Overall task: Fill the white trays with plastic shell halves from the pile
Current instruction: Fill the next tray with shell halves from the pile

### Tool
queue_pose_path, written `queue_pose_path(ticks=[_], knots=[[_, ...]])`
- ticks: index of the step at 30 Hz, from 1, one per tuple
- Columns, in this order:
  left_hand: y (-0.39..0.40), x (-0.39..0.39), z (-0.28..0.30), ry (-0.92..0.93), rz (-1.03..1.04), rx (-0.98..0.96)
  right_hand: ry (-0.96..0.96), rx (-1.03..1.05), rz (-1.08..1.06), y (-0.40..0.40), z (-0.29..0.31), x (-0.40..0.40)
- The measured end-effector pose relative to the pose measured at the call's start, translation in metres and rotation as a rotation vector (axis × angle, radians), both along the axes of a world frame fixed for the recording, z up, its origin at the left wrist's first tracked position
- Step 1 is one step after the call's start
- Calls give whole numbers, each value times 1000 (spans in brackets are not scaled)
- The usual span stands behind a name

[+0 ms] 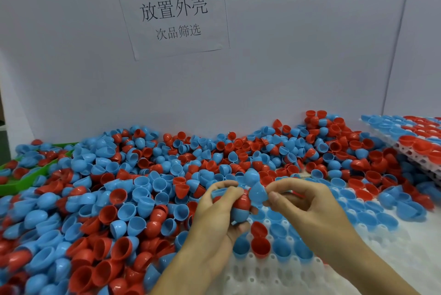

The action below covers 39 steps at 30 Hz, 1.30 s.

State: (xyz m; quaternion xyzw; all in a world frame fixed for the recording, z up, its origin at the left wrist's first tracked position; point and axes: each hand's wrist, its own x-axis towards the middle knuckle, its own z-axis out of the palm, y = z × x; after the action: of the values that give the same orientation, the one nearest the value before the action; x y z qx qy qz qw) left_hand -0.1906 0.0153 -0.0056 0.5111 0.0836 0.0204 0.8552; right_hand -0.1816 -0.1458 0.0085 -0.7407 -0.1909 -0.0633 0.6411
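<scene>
Two bare hands meet just right of centre, above the near edge of a white tray (269,273) that runs from 5 o'clock toward 3 o'clock. The left hand (214,213) has its fingers curled round a small nested cluster of shells (239,206) — a red half sitting in a blue one, with another blue rim showing at the fingertips; the exact number in the cluster cannot be told. The right hand (303,201) pinches a single blue shell half (257,193) between thumb and forefinger, its other fingers loosely curled, the half touching the cluster. The tray is moulded white plastic with round pockets and small holes between them; most visible pockets hold blue halves, open side up, and two red halves (260,239) sit just below the hands. The pile (119,187) spreads from 9 o'clock across to 2 o'clock — hundreds of glossy, thin-walled, cup-like half-egg shells in red and blue, far too many to count, some nested, some dome up. At 3 o'clock, a stack of filled trays (415,144) rises, carrying red and blue halves; the number of trays is unclear. At 9 o'clock, one green bin (16,185) lies half buried under shells. At 12 o'clock, one paper sign (173,14) with printed characters hangs on the grey partition wall (298,44).
</scene>
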Motion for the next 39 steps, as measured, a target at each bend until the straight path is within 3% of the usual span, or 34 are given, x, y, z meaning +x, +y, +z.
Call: queue_pose_path(ticks=[6, 14, 21, 28, 35, 39], knots=[[-2, 0, -6, -33, 20, 139, -42, -104, 2, 3, -2, -3], [-2, -5, -4, -170, -161, 297, -81, -117, -65, -1, -3, 3], [-5, -9, 0, -220, -202, 319, -87, -147, -64, -2, -1, 2], [-5, -11, -1, -278, -196, 300, 6, -40, -235, -1, -2, 5], [-2, -9, -4, -276, -287, 340, 125, 31, -119, -6, -1, 4], [-3, -9, -4, -285, -290, 345, 106, -49, -72, -11, 5, 3]])
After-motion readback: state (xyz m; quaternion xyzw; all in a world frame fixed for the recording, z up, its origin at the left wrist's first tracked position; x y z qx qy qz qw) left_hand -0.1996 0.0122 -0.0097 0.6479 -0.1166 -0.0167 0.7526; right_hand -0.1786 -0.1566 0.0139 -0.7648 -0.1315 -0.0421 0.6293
